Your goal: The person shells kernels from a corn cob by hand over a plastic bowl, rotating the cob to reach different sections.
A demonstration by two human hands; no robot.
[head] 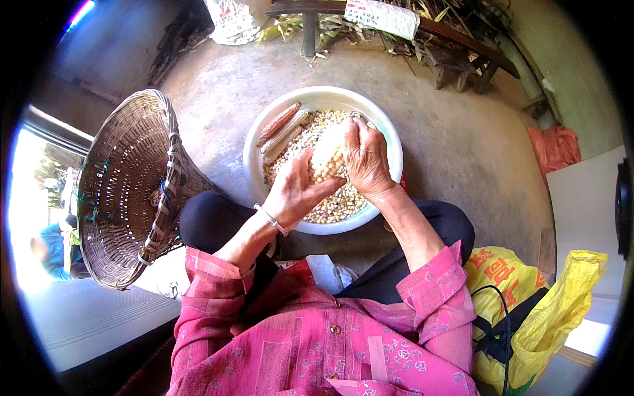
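Note:
A round white basin point(251, 185) stands between my knees, holding loose corn kernels point(342, 203) of mixed pale and yellow colours. Over it, my left hand point(297, 185) supports a pale ear of corn point(327, 161) from the left and below, thumb stretched along its lower end. My right hand point(366, 153) is on the ear's right side, its fingers bent near the upper end. Glare whitens part of the ear. Inside the basin's upper left lie a reddish corncob point(280, 123) and several pale corncobs point(285, 136), side by side.
A large woven basket point(124, 198) leans at my left, its mouth facing me. Yellow plastic bags point(559, 317) lie at my right. A wooden bench point(465, 42) and a white sack point(235, 22) stand ahead. Another person point(62, 250) in blue is outside at far left.

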